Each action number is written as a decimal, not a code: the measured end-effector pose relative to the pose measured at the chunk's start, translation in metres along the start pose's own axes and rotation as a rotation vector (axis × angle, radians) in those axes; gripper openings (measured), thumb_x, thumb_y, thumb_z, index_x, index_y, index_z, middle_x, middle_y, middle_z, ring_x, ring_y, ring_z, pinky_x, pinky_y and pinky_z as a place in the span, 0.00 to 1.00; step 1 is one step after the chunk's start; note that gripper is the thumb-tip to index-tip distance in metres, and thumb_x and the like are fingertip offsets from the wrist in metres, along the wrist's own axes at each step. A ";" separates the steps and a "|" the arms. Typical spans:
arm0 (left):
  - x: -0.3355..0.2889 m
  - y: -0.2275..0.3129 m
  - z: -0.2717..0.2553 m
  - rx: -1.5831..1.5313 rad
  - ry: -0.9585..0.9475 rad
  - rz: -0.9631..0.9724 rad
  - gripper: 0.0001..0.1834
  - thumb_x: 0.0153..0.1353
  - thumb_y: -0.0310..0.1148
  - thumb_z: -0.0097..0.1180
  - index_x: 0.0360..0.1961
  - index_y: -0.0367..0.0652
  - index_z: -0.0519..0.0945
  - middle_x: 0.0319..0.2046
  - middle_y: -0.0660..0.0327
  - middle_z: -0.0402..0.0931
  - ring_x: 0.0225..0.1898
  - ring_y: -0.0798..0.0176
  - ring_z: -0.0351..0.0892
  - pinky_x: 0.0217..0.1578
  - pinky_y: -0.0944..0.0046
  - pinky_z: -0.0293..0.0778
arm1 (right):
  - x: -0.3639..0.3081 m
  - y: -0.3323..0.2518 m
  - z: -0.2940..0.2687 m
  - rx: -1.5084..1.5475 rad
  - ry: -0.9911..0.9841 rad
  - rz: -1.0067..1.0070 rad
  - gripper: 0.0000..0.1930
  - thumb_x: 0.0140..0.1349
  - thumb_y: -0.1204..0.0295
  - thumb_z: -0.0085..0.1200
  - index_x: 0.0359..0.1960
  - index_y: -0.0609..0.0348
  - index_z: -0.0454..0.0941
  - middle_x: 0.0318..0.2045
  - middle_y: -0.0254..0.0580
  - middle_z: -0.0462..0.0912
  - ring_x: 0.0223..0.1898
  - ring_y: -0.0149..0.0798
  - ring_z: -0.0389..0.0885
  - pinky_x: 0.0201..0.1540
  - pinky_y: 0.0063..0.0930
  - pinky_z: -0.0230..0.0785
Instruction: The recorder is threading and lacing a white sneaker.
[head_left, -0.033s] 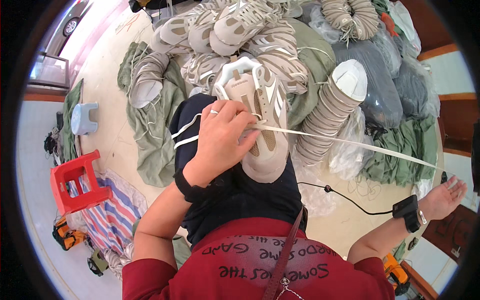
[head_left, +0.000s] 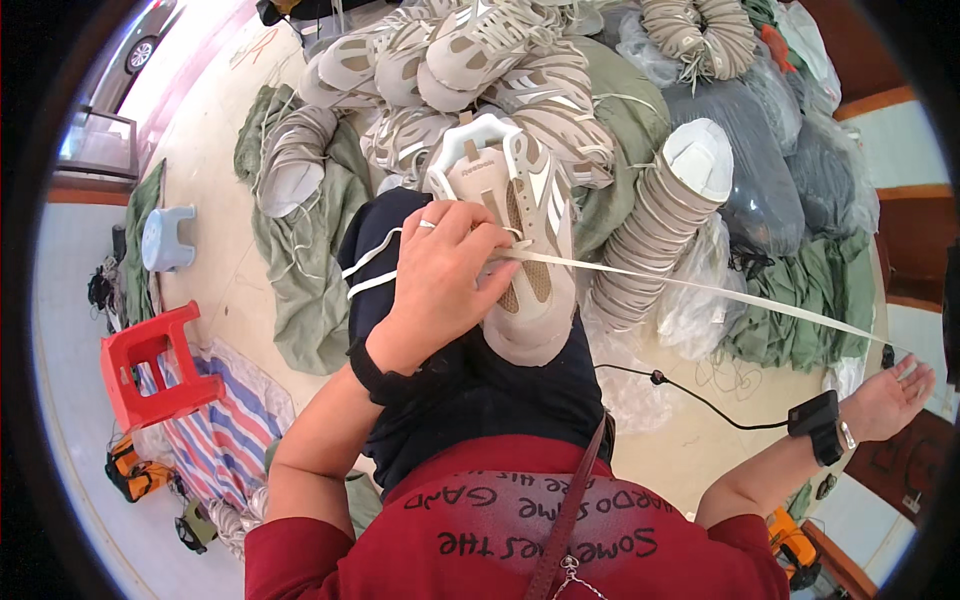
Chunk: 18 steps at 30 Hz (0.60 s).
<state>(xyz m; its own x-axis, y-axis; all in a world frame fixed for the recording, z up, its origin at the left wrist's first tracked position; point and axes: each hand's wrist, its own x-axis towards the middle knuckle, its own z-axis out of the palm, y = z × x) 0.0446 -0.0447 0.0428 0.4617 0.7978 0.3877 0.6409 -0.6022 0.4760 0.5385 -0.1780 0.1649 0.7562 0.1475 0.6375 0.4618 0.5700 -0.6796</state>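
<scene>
A beige and white sneaker [head_left: 530,310] rests across my dark-trousered lap, toe toward me. My left hand [head_left: 450,265] grips it over the tongue and eyelets, fingers bent and thumb pressed near the lacing. That hand covers part of the eyelets. A flat cream shoelace [head_left: 700,285] runs taut from the eyelets to the far right. At its other end is my right hand [head_left: 888,398], arm stretched out, palm turned up and fingers curled around the lace's end, which is hard to make out. Two loops of lace hang left of my left hand.
More sneakers [head_left: 470,60] are heaped beyond my knees. Nested stacks of shoe uppers [head_left: 645,240] lean at the right and lie on green cloth [head_left: 310,300] at the left. A red stool [head_left: 150,370], a pale blue stool [head_left: 168,238] and grey plastic bags [head_left: 740,150] stand around.
</scene>
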 end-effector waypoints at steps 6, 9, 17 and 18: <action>0.000 -0.001 0.003 0.032 -0.001 -0.010 0.11 0.42 0.31 0.66 0.29 0.47 0.79 0.35 0.65 0.74 0.42 0.58 0.71 0.43 0.57 0.63 | 0.020 -0.012 -0.006 0.052 -0.018 -0.073 0.16 0.65 0.69 0.40 0.45 0.71 0.72 0.47 0.53 0.70 0.54 0.46 0.67 0.60 0.46 0.61; -0.001 -0.002 0.009 0.023 0.035 0.058 0.11 0.42 0.32 0.67 0.29 0.47 0.79 0.36 0.65 0.74 0.43 0.57 0.71 0.44 0.57 0.63 | 0.019 -0.016 -0.003 0.065 -0.032 -0.081 0.16 0.65 0.70 0.40 0.45 0.71 0.72 0.47 0.54 0.70 0.54 0.46 0.67 0.61 0.47 0.61; 0.002 0.004 0.007 -0.068 -0.018 0.016 0.08 0.44 0.31 0.65 0.26 0.46 0.77 0.44 0.61 0.73 0.49 0.51 0.69 0.50 0.51 0.61 | 0.025 -0.026 -0.002 0.169 -0.100 -0.084 0.16 0.64 0.70 0.40 0.45 0.72 0.73 0.48 0.56 0.70 0.54 0.48 0.67 0.60 0.50 0.60; 0.003 0.004 0.007 -0.068 -0.016 0.015 0.08 0.44 0.31 0.65 0.26 0.46 0.77 0.44 0.61 0.73 0.49 0.51 0.69 0.50 0.51 0.61 | 0.027 -0.028 -0.001 0.172 -0.103 -0.091 0.16 0.64 0.70 0.40 0.44 0.72 0.73 0.48 0.57 0.70 0.54 0.49 0.67 0.61 0.51 0.59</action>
<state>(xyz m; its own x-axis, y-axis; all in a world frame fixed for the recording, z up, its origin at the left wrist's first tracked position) 0.0525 -0.0449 0.0406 0.4811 0.7887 0.3827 0.5910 -0.6142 0.5229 0.5462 -0.1910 0.2003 0.6594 0.1659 0.7332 0.4333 0.7132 -0.5511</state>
